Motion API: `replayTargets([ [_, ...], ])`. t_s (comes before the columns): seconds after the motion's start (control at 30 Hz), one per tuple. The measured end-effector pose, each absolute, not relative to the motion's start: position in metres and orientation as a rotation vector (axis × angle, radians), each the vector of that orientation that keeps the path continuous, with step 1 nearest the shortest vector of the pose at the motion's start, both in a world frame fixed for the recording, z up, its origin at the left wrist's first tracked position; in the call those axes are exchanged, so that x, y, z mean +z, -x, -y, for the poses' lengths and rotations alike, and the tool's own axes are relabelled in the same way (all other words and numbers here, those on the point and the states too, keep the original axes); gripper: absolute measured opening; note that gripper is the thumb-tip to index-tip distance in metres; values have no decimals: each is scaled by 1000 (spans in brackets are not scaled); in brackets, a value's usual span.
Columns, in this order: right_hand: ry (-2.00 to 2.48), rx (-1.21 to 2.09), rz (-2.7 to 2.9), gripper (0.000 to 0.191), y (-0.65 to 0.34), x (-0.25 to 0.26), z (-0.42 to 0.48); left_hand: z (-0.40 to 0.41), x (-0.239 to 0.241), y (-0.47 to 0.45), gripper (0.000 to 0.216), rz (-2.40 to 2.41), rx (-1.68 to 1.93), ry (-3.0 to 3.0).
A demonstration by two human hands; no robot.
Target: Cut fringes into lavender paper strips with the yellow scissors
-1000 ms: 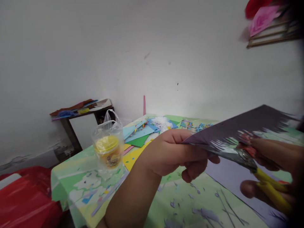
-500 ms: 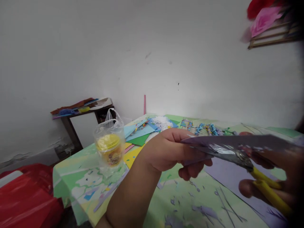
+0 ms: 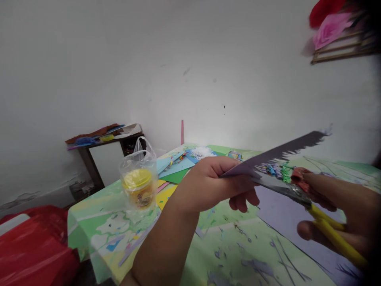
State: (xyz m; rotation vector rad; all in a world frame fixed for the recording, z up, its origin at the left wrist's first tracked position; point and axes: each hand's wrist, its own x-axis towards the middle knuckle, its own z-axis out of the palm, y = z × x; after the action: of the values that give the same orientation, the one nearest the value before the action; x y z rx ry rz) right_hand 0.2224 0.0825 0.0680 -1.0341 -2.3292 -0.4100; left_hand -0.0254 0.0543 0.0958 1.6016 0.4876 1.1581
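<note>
My left hand [image 3: 214, 184] is closed on a strip of purple paper [image 3: 268, 157], pinching its near end between thumb and fingers. The strip's lower edge is cut into a fringe, and its far end points up to the right. In my right hand [image 3: 336, 198] is a pair of scissors [image 3: 285, 191] with yellow handles, held just below the strip. The blade tips lie close to my left thumb; whether they touch the paper I cannot tell. A red piece [image 3: 300, 174] shows by my right fingers, its kind unclear.
A clear plastic bag [image 3: 143, 153] with a yellow-lidded tub [image 3: 137, 178] stands at the table's left. Coloured paper sheets [image 3: 175, 176], purple scraps [image 3: 258, 265] and a purple sheet [image 3: 285, 216] lie on the green tablecloth [image 3: 86, 214]. A red bag [image 3: 35, 246] is at lower left.
The purple strip has tilted, its far end rising, so its fringed edge shows. The scissors have shifted slightly left and now sit below the strip, apart from most of it.
</note>
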Motion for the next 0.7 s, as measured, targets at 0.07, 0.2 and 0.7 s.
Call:
replayTargets([
  [0.07, 1059, -378, 2334, 40, -222, 69, -82, -51, 97, 23, 13, -542, 1180, -1629],
  [0.2, 1097, -278, 2345, 37, -222, 71, -82, -50, 99, 22, 16, -627, 1211, -1729],
  [0.7, 1109, -87, 2413, 64, -215, 56, -82, -52, 93, 9, 28, -543, 1429, -1945],
])
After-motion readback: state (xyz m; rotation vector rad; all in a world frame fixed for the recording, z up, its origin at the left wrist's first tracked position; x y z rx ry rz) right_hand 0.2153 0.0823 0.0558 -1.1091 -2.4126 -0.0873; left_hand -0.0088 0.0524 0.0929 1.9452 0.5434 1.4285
